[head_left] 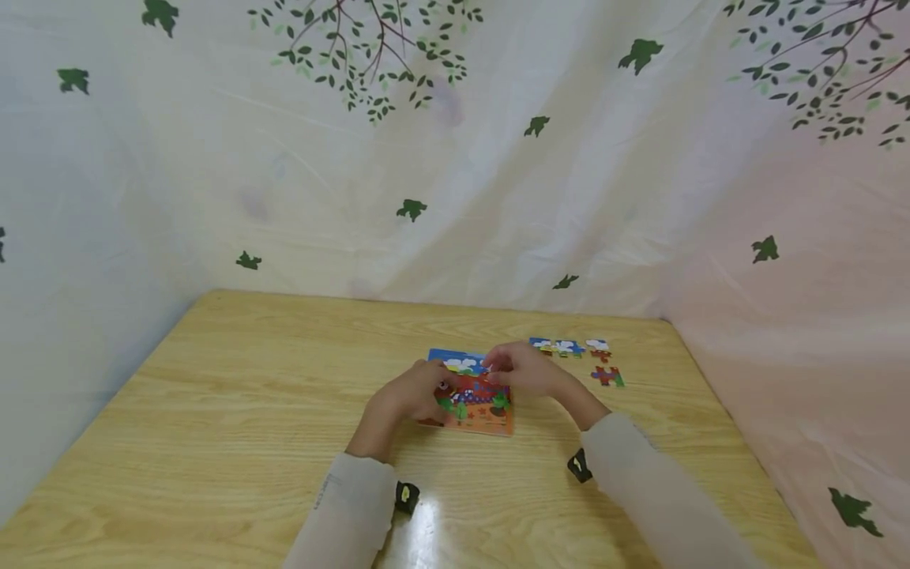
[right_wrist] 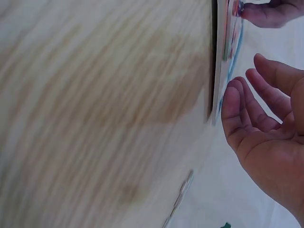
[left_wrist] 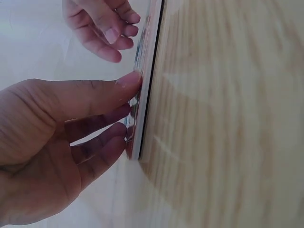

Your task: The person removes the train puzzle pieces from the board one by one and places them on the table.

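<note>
A colourful jigsaw puzzle in a flat tray [head_left: 478,424] lies on the wooden table, with blue sky and clouds at its far side and an orange strip nearest me. On its left part rests my left hand [head_left: 419,391]; in the left wrist view the thumb and fingertips [left_wrist: 128,81] touch the puzzle's upper face. My right hand [head_left: 528,370] hovers over the far right corner, its fingers loosely bent. In the right wrist view nothing shows between the right thumb and fingers [right_wrist: 231,102]. Both hands partly hide the picture.
Loose jigsaw pieces lie to the right of the tray: a joined cloud strip [head_left: 567,348], a cloud-and-red piece [head_left: 599,349] and a red-and-green piece [head_left: 607,377]. A pale cloth wall [head_left: 469,261] with leaf prints borders the wooden table [head_left: 249,411].
</note>
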Demonstrator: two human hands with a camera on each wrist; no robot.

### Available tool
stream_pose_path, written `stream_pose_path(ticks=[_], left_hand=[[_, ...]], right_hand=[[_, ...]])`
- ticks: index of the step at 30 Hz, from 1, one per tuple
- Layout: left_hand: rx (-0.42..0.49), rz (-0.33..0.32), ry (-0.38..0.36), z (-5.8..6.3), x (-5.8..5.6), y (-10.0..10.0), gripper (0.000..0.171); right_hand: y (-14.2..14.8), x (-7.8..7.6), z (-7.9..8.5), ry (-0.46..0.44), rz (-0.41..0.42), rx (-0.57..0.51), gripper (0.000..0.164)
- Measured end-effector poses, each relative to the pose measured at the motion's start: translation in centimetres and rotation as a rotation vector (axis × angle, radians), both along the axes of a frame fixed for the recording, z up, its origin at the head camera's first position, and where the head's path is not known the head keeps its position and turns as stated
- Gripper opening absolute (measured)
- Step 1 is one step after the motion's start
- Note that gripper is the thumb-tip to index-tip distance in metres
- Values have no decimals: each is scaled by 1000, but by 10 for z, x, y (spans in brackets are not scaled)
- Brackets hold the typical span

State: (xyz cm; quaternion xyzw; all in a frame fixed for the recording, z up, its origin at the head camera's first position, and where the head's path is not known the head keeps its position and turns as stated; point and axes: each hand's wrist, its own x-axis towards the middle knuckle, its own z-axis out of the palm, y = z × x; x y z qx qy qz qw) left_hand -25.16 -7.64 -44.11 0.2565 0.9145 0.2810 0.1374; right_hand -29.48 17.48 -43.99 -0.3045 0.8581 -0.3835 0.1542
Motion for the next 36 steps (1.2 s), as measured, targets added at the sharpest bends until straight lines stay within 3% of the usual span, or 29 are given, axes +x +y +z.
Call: stream_pose_path(ticks=[11,20,28,36], left_hand=[[22,38,-11,3,1,-2,35],[34,16,-1,4,1,-4,35],[35,11,-4,5,0,-6,36],[38,13,-1,3,-1,-6,36]], right_hand=[[-24,-1,-4,37,-27,118,23],[-33,-4,-2,-11,-35,163,29],[-36,-8,-7,-67,-48,149,25],[-39,-11,-6,-92,-70,182,43]])
